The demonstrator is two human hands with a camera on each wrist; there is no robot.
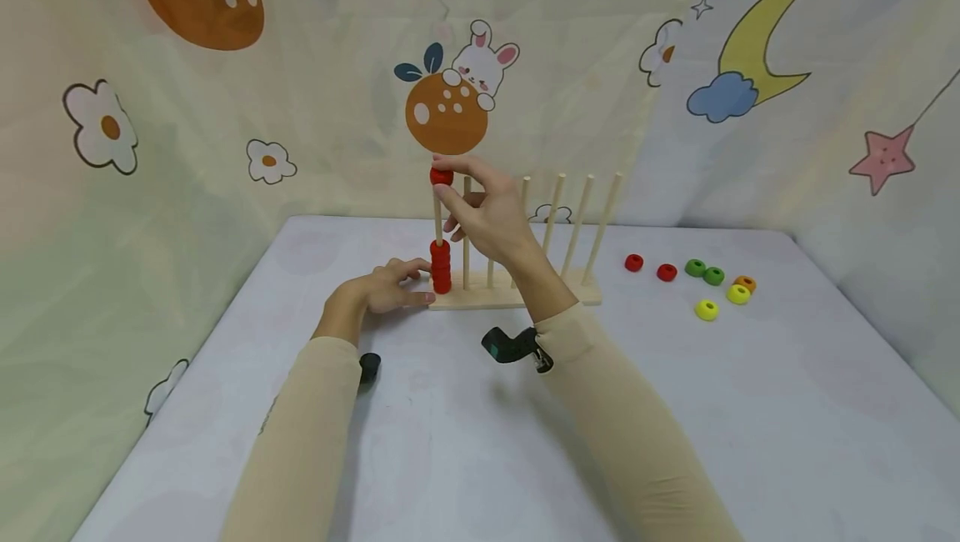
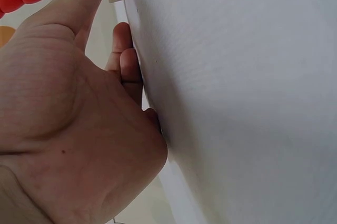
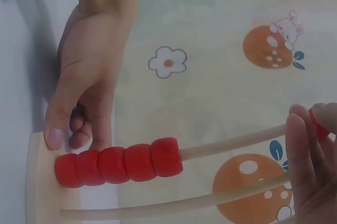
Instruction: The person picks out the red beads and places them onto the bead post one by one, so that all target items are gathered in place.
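A pale wooden peg stand (image 1: 480, 298) has a row of upright pegs. Several red beads (image 1: 441, 267) are stacked at the bottom of its leftmost peg. At the top of that same peg, my right hand (image 1: 491, 213) pinches another red bead (image 1: 442, 177) between thumb and fingers. My left hand (image 1: 386, 286) holds the left end of the base, its thumb at the front corner and its index finger behind. In the right wrist view, the thumb of the left hand (image 3: 92, 77) rests against the base beside the stacked beads (image 3: 126, 164).
To the right of the stand lie loose beads: red ones (image 1: 667, 273), green ones (image 1: 714, 276), yellow ones (image 1: 707, 309) and an orange one (image 1: 746, 283). A white-covered table (image 1: 450, 442) bears everything. Patterned cloth (image 1: 337, 92) hangs behind and at the sides.
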